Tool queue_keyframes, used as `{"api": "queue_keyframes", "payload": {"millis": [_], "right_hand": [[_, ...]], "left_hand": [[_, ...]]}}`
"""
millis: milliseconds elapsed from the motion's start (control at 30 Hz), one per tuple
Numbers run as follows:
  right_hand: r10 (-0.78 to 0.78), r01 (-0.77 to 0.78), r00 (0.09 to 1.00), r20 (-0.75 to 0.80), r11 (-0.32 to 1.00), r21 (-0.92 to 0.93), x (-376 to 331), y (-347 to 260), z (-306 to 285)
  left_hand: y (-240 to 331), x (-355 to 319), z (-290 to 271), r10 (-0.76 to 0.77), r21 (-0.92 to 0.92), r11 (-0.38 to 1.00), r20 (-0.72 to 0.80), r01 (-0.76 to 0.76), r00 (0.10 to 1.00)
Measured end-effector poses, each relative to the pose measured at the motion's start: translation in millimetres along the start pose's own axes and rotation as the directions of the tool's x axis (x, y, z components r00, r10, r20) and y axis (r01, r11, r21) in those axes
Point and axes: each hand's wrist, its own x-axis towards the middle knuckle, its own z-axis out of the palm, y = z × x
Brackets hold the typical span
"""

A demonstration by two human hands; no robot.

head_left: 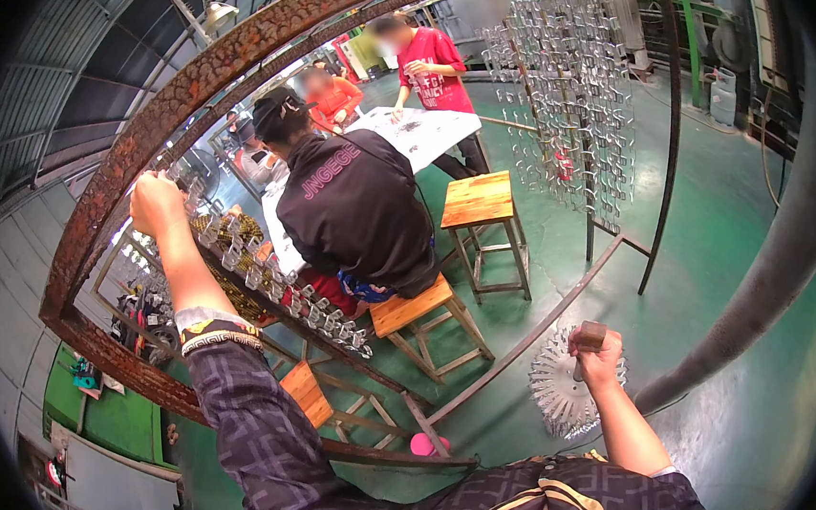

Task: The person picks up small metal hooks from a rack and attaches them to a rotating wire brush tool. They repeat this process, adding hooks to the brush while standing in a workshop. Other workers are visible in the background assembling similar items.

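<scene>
My left hand is raised at the left, closed beside the bar of a rusty metal frame. Whatever its fingers grip is hidden. Just right of that hand and forearm hang strands of small bent metal pieces, which slant down toward the middle. Down at the lower right, my right hand is wrapped around a brown block-like handle. Below the handle is a round metal disc with many small shiny pieces set around its rim.
More strands of metal pieces hang from the frame's far right. Beyond the frame, a person in a black jacket sits on a wooden stool at a white table. Another stool stands alongside. A thick grey tube curves past at right.
</scene>
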Motion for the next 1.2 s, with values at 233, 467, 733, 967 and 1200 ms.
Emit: {"api": "queue_keyframes", "payload": {"millis": [233, 467, 733, 967, 1200], "right_hand": [[0.052, -0.05, 0.998, -0.043, 0.998, 0.03, 1.9, -3.6, 1.1], [0.118, -0.113, 0.991, -0.068, 0.991, 0.073, 0.5, -5.5, -0.7], [0.107, -0.1, 0.992, -0.068, 0.99, 0.102, 0.3, -9.0, -1.8], [0.091, -0.084, 0.993, -0.08, 0.993, 0.077, -1.5, -9.6, -2.0], [0.011, -0.01, 1.0, -0.028, 1.0, 0.027, -5.5, -1.6, -4.6]], "left_hand": [[0.5, 3.5, -7.0, 0.008, 0.019, 1.0, -0.005, -0.008, 1.0], [-7.0, 15.9, 1.4, -0.002, 0.068, 0.998, 0.05, -0.002, 0.999], [-6.4, 16.5, 0.9, 0.005, 0.048, 0.999, 0.056, -0.008, 0.998], [-21.6, 23.4, 14.4, 0.016, 0.003, 1.0, -0.019, -0.016, 1.0], [-25.9, 20.0, 25.2, -0.024, -0.225, 0.974, -0.158, -0.012, 0.987]]}}
